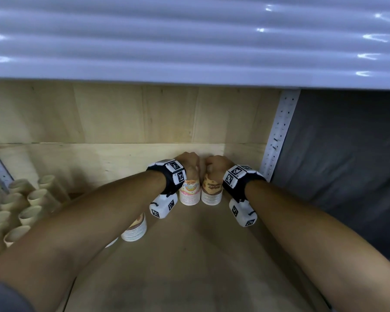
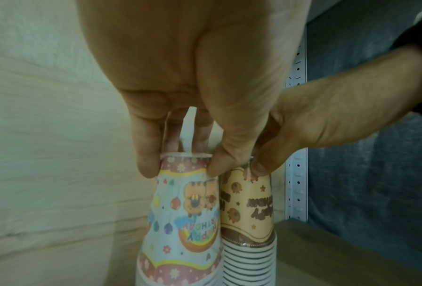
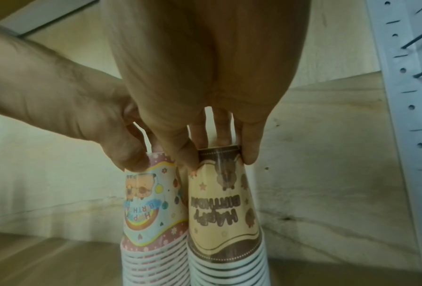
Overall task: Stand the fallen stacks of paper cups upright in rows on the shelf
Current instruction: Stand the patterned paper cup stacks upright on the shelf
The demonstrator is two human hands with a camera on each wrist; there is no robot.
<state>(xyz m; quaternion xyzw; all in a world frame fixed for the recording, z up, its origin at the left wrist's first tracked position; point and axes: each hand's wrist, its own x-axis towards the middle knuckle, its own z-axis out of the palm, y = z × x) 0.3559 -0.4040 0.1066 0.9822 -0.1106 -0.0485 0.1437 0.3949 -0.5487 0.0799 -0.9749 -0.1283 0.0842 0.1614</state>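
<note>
Two stacks of upside-down birthday paper cups stand side by side on the wooden shelf (image 1: 189, 255), near its back right corner. My left hand (image 1: 187, 162) grips the top of the pink-and-blue stack (image 1: 189, 193) (image 2: 183, 216) (image 3: 151, 212); its fingertips (image 2: 146, 164) pinch the upper rim. My right hand (image 1: 216, 164) grips the top of the brown-and-cream stack (image 1: 211, 192) (image 3: 224, 212) (image 2: 249, 212) the same way, with fingertips (image 3: 250, 154) on the rim. Both stacks are upright and touch each other. A third stack (image 1: 135, 230) stands further forward, partly hidden under my left forearm.
Several plain beige cup stacks (image 1: 29, 210) stand in rows at the shelf's left. A white perforated upright (image 1: 279, 131) bounds the right side, with grey fabric (image 1: 347, 165) beyond it. A white ribbed shelf (image 1: 189, 41) hangs overhead. The wooden back wall (image 1: 122, 113) is close behind the hands.
</note>
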